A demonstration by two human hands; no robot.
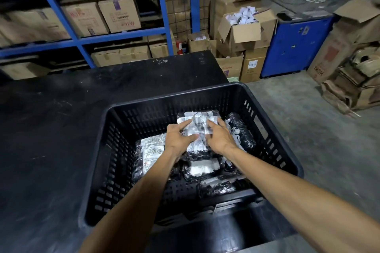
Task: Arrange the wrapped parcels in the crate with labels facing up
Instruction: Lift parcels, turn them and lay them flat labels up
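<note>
Inside the crate [273,123], left hand [178,139] and right hand [220,139] lie spread-fingered on one parcel [198,122], label up (pressing it flat, probably); neighbouring parcel [151,151] likewise.

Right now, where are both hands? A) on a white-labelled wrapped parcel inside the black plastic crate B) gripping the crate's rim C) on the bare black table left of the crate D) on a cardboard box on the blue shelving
A: the left hand and right hand both rest on the white-labelled wrapped parcel inside the black plastic crate.
</note>
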